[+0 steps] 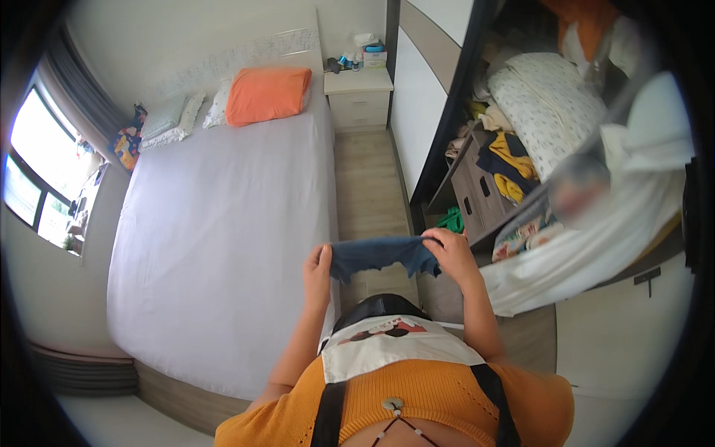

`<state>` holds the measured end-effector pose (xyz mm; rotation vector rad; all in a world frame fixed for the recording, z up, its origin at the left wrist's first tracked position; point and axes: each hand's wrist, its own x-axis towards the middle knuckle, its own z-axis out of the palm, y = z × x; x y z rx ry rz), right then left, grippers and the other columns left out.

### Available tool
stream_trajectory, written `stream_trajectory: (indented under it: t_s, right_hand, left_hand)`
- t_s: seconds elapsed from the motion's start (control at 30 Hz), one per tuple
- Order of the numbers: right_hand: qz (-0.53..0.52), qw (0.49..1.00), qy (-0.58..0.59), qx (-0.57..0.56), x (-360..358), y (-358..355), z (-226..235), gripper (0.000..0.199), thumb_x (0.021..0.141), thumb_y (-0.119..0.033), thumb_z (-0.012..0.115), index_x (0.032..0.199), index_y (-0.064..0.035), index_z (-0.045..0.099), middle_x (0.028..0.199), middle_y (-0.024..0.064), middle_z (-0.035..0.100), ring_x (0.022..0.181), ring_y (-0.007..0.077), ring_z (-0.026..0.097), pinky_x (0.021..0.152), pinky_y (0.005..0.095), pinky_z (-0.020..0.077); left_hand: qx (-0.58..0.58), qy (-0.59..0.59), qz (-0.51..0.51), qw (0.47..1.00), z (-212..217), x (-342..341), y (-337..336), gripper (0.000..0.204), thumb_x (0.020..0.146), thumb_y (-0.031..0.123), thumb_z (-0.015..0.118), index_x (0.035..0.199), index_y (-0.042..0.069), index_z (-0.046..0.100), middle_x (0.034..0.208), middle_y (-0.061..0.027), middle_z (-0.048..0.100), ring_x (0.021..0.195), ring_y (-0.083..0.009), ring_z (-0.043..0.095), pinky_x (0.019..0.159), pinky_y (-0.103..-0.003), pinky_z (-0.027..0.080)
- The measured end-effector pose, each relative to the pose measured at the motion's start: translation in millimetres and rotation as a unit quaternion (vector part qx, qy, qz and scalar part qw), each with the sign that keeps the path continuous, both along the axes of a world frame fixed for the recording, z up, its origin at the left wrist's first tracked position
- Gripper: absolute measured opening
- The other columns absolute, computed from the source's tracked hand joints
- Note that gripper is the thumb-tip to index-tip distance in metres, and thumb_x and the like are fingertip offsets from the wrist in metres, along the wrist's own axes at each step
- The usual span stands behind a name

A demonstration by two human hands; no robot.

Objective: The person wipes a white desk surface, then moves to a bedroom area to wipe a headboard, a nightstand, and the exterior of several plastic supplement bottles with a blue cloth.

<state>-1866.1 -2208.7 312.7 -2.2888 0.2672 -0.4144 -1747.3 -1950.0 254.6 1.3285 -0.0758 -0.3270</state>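
Holding a blue cloth stretched between two hands

The dark blue cloth hangs in the air in front of the person's chest, over the strip of wooden floor that runs along the right edge of the bed. The left hand pinches the left end of the cloth, with the fingers closed on it. The right hand grasps the right end in the same way, a little higher, so the cloth is stretched between them and sags in the middle. The two hands are near each other, not touching.

The bed has a pale sheet. At its head edge lies an orange pillow, and beside it some lighter pillows. A white nightstand stands at the far right corner of the bed, with small items on top. To the right of the hands an open wardrobe shows folded clothes and a patterned white pillow. A window is on the left wall.
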Motion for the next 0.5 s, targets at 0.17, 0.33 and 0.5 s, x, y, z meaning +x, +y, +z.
stream_trajectory:
  t_s: [0.17,0.33,0.5]
  right_hand:
    - [-0.012,1.000,0.016,-0.007,116.6,-42.6,8.9,0.017,0.086,-0.019,0.064,0.094,-0.0043,0.065,0.085,0.0150,0.066,0.081,0.0348,0.063,0.070,0.0380,0.0490]
    - [-0.001,0.999,-0.016,-0.038,244.5,-105.0,-10.8,0.017,0.082,-0.019,0.067,0.088,-0.0030,0.067,0.089,0.0128,0.066,0.085,0.0325,0.063,0.073,0.0386,0.0486]
    - [0.056,0.993,-0.043,-0.097,389.3,-183.0,-48.2,0.011,0.077,-0.016,0.071,0.082,-0.0067,0.070,0.093,0.0072,0.064,0.091,0.0301,0.057,0.079,0.0384,0.0474]
  left_hand:
    - [0.010,-0.001,0.005,1.000,10.1,105.2,-36.0,0.026,0.099,0.024,0.053,0.097,0.001,0.065,0.079,0.0022,0.059,0.072,-0.0059,0.050,0.066,-0.022,0.041]
    - [0.067,-0.016,0.042,0.997,-4.6,193.2,-86.3,0.025,0.097,0.024,0.056,0.099,0.001,0.066,0.080,0.0021,0.058,0.074,-0.0068,0.048,0.069,-0.023,0.039]
    - [0.090,-0.001,0.072,0.993,-53.9,298.4,-137.0,0.023,0.095,0.022,0.059,0.100,0.001,0.067,0.084,0.0015,0.059,0.078,-0.0079,0.049,0.071,-0.024,0.039]
